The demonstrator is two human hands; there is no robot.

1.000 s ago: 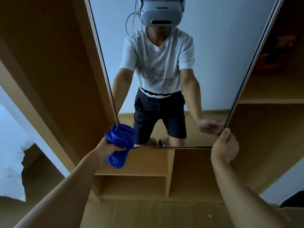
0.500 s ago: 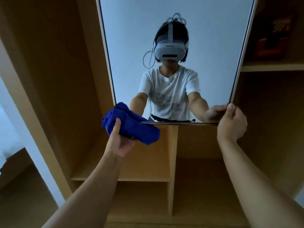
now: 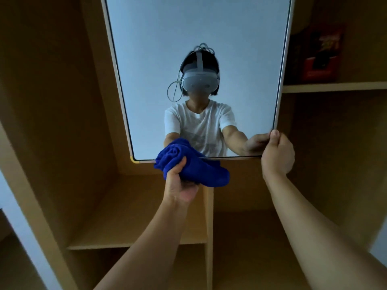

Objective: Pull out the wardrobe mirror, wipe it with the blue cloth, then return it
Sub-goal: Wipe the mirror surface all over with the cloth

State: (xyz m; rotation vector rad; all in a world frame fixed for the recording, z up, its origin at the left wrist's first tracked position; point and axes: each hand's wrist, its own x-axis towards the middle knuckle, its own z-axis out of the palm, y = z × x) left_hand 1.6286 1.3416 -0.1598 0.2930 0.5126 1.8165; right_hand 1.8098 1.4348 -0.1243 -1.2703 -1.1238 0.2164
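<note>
The tall wardrobe mirror [image 3: 188, 38] with a thin pale frame stands in front of me, its bottom edge above the wooden shelves. My right hand [image 3: 276, 153] grips the mirror's lower right corner, thumb on the frame's edge. My left hand [image 3: 180, 183] holds the bunched blue cloth [image 3: 188, 166] against the mirror's bottom edge, left of centre. The cloth covers part of the lower frame. The glass reflects a person in a white shirt wearing a headset.
Wooden wardrobe compartments surround the mirror: a shelf [image 3: 136, 243] and an upright divider [image 3: 208, 227] below, a side panel [image 3: 52, 101] at left. A shelf [image 3: 335, 86] at right carries a dark red box [image 3: 320, 57].
The view has tilted upward, so the mirror's bottom edge sits lower in frame. My left hand slid the cloth right along the bottom edge from the lower left corner. My right hand kept its grip.
</note>
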